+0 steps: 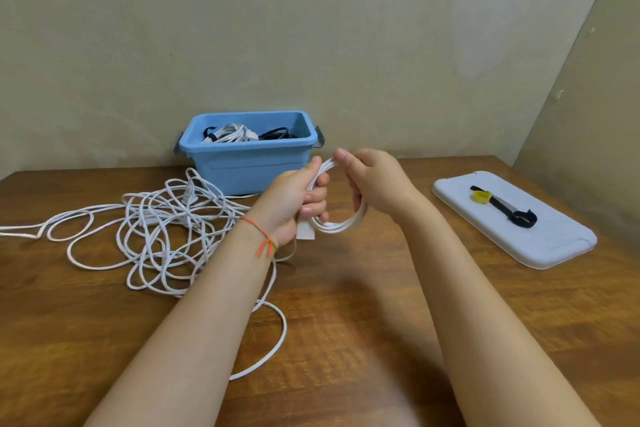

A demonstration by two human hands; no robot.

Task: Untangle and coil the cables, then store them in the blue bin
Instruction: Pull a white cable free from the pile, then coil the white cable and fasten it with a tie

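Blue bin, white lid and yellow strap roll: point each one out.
blue bin (242,166), head view, front wall.
white lid (554,243), head view, bare top surface.
yellow strap roll (481,197), head view, its coiled side.

White cable (162,229); blue bin (249,163); brown wood-grain table (346,322); yellow tie (481,198).

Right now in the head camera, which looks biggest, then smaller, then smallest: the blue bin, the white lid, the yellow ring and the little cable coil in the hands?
1. white lid, about level with
2. blue bin, too close to rank
3. cable coil
4. yellow ring, smallest
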